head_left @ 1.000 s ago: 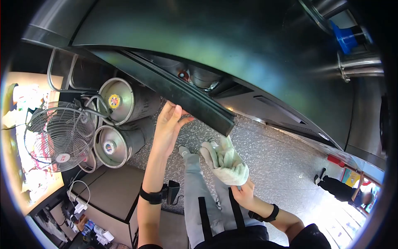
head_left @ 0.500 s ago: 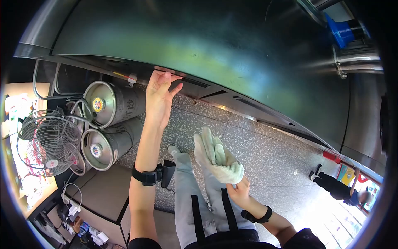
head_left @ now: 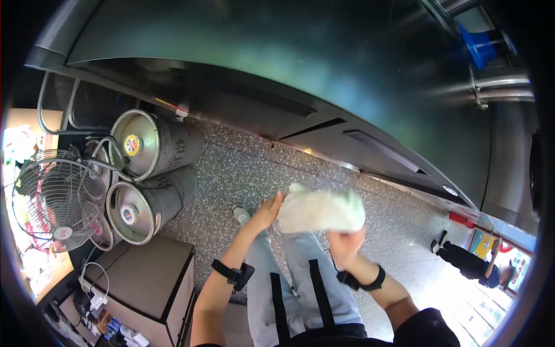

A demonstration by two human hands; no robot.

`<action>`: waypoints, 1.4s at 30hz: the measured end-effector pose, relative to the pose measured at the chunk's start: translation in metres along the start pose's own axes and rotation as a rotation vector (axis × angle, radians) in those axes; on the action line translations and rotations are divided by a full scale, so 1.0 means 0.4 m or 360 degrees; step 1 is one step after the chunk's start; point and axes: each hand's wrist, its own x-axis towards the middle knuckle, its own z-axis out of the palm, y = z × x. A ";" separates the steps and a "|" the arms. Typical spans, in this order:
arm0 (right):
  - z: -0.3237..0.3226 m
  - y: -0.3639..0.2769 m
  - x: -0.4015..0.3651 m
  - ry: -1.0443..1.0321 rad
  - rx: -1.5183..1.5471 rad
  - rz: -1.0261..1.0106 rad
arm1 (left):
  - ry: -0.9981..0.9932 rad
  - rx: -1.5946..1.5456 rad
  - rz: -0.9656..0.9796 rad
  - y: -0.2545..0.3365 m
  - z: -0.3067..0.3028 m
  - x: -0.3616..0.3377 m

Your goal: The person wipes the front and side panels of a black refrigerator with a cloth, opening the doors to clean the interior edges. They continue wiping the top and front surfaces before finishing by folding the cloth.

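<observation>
A pale work glove [head_left: 321, 211] is held level in front of me, over my legs. My right hand [head_left: 346, 244] grips it from below at its right part. My left hand [head_left: 267, 213] touches the glove's left end with its fingers; whether it grips is not clear. Above both hands runs the closed lower door of a large stainless steel cabinet [head_left: 277, 75].
Two steel kegs [head_left: 147, 173] lie stacked at the left beside a wire fan [head_left: 55, 199]. A brown box-like cabinet [head_left: 147, 283] stands at lower left with cables near it. The floor is speckled grey stone [head_left: 243, 173]. Another person [head_left: 474, 260] is at the far right.
My left hand has come down from the cabinet door, which is now closed, to the glove. The glove has turned from upright to level.
</observation>
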 end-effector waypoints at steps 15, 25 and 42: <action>0.164 0.103 0.263 0.0987 -0.0551 -0.0858 | 0.0159 -0.0230 0.0594 0.105 -0.204 0.018; 0.430 0.368 0.300 0.0659 -0.1257 -0.0784 | 0.0218 -0.0107 0.0749 0.065 -0.311 0.140; 0.359 0.230 0.328 0.1372 -0.1098 -0.0984 | 0.0174 -0.0275 0.1434 0.051 -0.266 0.276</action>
